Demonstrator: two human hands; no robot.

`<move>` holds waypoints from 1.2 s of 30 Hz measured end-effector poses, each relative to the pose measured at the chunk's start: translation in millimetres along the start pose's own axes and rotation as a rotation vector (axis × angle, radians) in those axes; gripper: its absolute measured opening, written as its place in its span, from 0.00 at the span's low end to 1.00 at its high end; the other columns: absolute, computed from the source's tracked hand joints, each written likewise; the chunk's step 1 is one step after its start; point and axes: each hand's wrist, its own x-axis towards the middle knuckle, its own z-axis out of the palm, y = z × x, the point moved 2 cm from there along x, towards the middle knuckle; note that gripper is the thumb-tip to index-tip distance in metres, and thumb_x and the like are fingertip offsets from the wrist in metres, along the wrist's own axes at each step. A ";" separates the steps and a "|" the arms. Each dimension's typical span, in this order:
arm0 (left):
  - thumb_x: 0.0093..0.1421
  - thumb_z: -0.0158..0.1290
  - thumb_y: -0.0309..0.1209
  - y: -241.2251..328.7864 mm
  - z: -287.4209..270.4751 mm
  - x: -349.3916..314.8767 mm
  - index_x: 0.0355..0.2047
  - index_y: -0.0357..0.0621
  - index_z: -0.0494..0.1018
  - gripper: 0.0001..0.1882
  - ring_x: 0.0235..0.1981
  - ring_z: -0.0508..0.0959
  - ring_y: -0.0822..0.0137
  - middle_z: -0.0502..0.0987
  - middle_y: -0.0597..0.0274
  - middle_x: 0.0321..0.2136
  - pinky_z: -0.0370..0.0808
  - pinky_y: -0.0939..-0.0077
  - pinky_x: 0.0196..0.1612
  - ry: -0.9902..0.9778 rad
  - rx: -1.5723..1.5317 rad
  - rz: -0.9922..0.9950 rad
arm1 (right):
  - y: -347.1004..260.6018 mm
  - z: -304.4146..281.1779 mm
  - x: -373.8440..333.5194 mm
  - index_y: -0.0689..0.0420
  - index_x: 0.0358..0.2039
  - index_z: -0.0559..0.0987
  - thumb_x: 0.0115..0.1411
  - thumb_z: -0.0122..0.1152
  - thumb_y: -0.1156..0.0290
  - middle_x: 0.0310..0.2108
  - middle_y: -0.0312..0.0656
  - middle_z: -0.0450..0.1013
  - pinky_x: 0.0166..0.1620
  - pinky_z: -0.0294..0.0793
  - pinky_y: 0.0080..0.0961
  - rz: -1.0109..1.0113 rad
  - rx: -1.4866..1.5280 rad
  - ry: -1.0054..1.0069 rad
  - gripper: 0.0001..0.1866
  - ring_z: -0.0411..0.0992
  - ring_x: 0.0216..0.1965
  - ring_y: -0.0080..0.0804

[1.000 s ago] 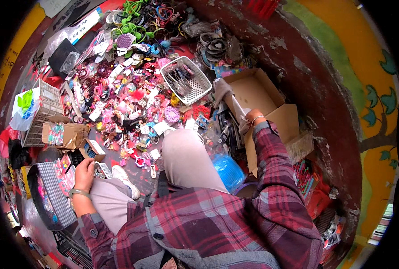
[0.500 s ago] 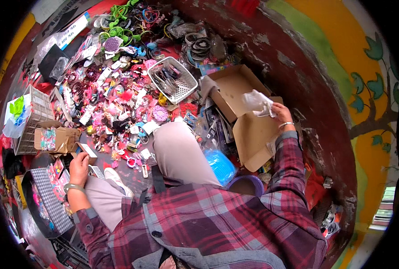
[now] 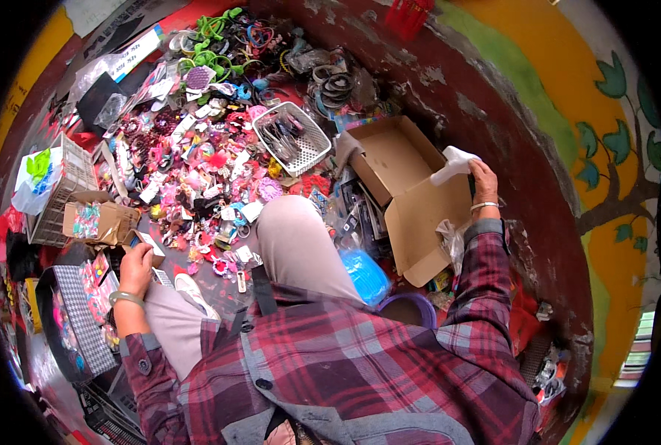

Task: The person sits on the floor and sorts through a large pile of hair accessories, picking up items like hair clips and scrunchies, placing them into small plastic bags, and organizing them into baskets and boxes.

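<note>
My right hand is closed on a thin white plastic bag above the raised flap of an open cardboard box. The bag hangs off to the left of the fingers. My left hand is low on the left, by my knee, its fingers closed at the edge of a small cardboard box with a white side. The hand hides part of that box. Ahead of my knees spreads a heap of hair accessories, mostly pink and red.
A white basket with hair clips stands beyond my knee. Left are a grey crate, a small carton and a checked box. Blue plastic and a purple tub lie beside the right thigh. A painted wall rises at right.
My right hand has moved a little right and up with the white bag, which now looks smoother and narrower. A clear wrapper shows below by the box flap. My left hand has barely moved.
</note>
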 end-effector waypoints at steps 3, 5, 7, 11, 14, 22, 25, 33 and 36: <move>0.55 0.47 0.31 9.6 2.2 -4.7 0.33 0.38 0.72 0.10 0.31 0.75 0.51 0.75 0.48 0.28 0.71 0.65 0.34 0.020 -0.030 0.040 | -70.2 42.8 -21.9 0.61 0.35 0.76 0.55 0.55 0.67 0.29 0.31 0.71 0.37 0.65 0.17 0.056 0.183 -0.256 0.11 0.67 0.32 0.19; 0.55 0.47 0.31 19.2 4.4 -9.2 0.33 0.38 0.72 0.10 0.30 0.75 0.53 0.75 0.49 0.27 0.70 0.67 0.33 0.046 -0.036 0.097 | -104.8 75.3 -35.3 0.60 0.37 0.76 0.57 0.53 0.67 0.29 0.29 0.70 0.34 0.64 0.14 -0.013 0.264 -0.448 0.11 0.66 0.31 0.18; 0.55 0.47 0.30 34.6 9.1 -11.3 0.34 0.37 0.72 0.10 0.30 0.76 0.60 0.76 0.52 0.28 0.70 0.72 0.34 0.017 -0.170 0.045 | -145.4 115.0 -55.9 0.61 0.38 0.75 0.57 0.52 0.67 0.30 0.31 0.70 0.35 0.65 0.14 -0.049 0.472 -0.558 0.12 0.66 0.32 0.19; 0.60 0.46 0.32 56.3 27.1 -11.4 0.39 0.35 0.72 0.13 0.31 0.73 0.73 0.76 0.63 0.30 0.71 0.79 0.37 -0.151 -0.815 -0.043 | -239.4 200.7 -127.0 0.64 0.44 0.69 0.61 0.42 0.67 0.40 0.41 0.71 0.45 0.67 0.21 0.115 0.865 -0.888 0.16 0.69 0.42 0.28; 0.61 0.42 0.47 80.3 31.0 -14.7 0.48 0.36 0.65 0.26 0.47 0.70 0.66 0.71 0.57 0.45 0.66 0.72 0.49 -0.327 -1.397 -0.104 | -275.8 267.1 -177.1 0.63 0.46 0.69 0.60 0.42 0.67 0.42 0.43 0.71 0.46 0.68 0.28 0.162 1.070 -1.064 0.17 0.70 0.42 0.33; 0.56 0.52 0.43 98.4 13.4 -30.0 0.50 0.38 0.62 0.27 0.47 0.70 0.65 0.71 0.59 0.45 0.65 0.66 0.52 -0.096 -2.153 -0.035 | -248.1 404.9 -299.5 0.63 0.48 0.67 0.59 0.43 0.65 0.45 0.46 0.69 0.50 0.67 0.34 0.836 1.233 -1.353 0.20 0.69 0.46 0.38; 0.57 0.50 0.28 64.8 13.6 -41.3 0.43 0.40 0.68 0.13 0.38 0.75 0.69 0.74 0.62 0.37 0.72 0.72 0.43 0.156 -2.041 -0.202 | -213.3 428.1 -307.2 0.62 0.46 0.69 0.61 0.42 0.62 0.44 0.44 0.70 0.47 0.67 0.33 0.617 0.717 -1.335 0.19 0.69 0.44 0.35; 0.48 0.49 0.29 19.1 30.9 -63.3 0.26 0.35 0.70 0.09 0.28 0.72 0.46 0.71 0.46 0.25 0.70 0.62 0.31 0.421 -0.509 -0.217 | -188.2 415.0 -352.2 0.60 0.35 0.75 0.61 0.47 0.67 0.31 0.36 0.73 0.34 0.68 0.18 -0.038 0.288 -1.317 0.11 0.70 0.33 0.21; 0.49 0.50 0.30 22.0 51.0 -57.8 0.30 0.38 0.72 0.10 0.33 0.74 0.50 0.73 0.46 0.32 0.70 0.66 0.36 0.280 -0.346 -0.035 | -190.0 410.6 -397.7 0.58 0.43 0.72 0.61 0.48 0.67 0.37 0.38 0.72 0.37 0.71 0.20 0.450 0.439 -1.655 0.13 0.71 0.36 0.24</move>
